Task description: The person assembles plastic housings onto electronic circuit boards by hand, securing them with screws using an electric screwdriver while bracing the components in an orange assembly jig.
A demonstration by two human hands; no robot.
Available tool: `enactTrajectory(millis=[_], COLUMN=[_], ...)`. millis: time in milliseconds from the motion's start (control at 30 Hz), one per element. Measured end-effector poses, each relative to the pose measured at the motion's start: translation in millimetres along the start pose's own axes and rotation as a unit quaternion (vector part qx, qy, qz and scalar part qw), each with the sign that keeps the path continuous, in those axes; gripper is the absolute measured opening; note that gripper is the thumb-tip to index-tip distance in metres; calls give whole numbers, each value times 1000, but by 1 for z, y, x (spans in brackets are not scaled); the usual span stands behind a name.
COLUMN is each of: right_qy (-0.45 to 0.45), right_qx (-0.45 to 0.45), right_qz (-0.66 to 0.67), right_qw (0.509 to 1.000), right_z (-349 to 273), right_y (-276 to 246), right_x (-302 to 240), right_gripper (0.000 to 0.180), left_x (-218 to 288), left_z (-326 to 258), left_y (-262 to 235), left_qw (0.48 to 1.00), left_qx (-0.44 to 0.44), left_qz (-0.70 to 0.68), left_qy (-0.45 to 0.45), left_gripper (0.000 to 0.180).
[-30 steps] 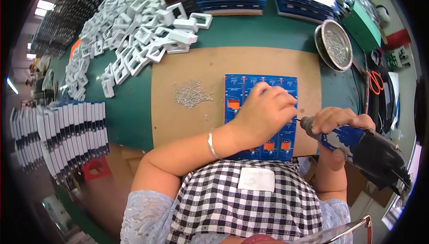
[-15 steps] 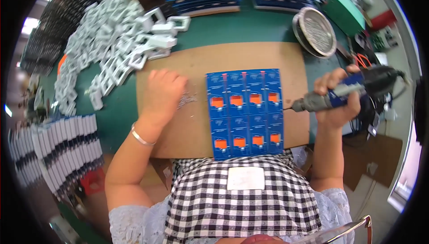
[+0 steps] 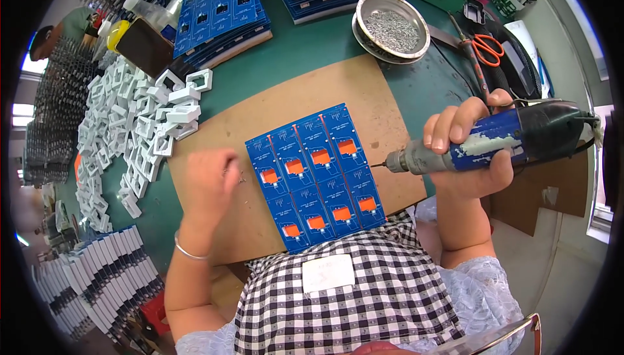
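My right hand [image 3: 463, 185] is wrapped around a blue-and-black electric screwdriver [image 3: 491, 139]. Its thin bit points left, close to the right edge of a blue circuit board panel [image 3: 325, 186]. That panel lies tilted on the brown board, its near edge against my checked apron, with several orange rectangles across it. Left of the panel, my left hand [image 3: 207, 183] hovers with its fingers curled together and slightly blurred. Whatever sits between its fingertips is too small to make out. Small loose screws [image 3: 243, 179] lie beside those fingertips, partly hidden by them.
A metal bowl [image 3: 421, 42] of small screws stands at the far right, near orange-handled scissors [image 3: 487, 51]. White plastic frames [image 3: 133, 118] are heaped at the left. Stacks of blue panels [image 3: 218, 14] rise at the back. A person [image 3: 68, 30] is at the far left.
The whole view has shifted and turned, so the panel appears more tilted and further left. My left hand has raised its curled fingers off the screw pile. The screwdriver stays in my right hand.
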State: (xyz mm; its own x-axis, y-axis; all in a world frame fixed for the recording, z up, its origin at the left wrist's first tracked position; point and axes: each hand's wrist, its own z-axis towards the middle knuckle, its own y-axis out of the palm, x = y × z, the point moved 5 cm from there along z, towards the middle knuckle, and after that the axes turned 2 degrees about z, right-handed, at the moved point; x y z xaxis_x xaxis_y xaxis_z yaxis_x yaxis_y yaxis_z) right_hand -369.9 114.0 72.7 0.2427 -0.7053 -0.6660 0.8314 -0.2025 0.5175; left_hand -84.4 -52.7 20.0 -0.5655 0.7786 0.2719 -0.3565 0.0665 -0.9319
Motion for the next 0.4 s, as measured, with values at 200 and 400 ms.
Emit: enactTrajectory(millis=[200,400], right_qy=[47,59], right_qx=[21,5], right_qz=[36,14], right_qw=[998,998], right_z=[-3,-6], right_y=[9,9], right_x=[12,16], right_gripper=[60,59], left_x=[98,112], left_z=[24,25], left_y=[36,50], left_qw=[959,987], left_qx=[-15,-26], left_qz=[-278,-136], left_qy=[61,77], left_gripper=[10,12])
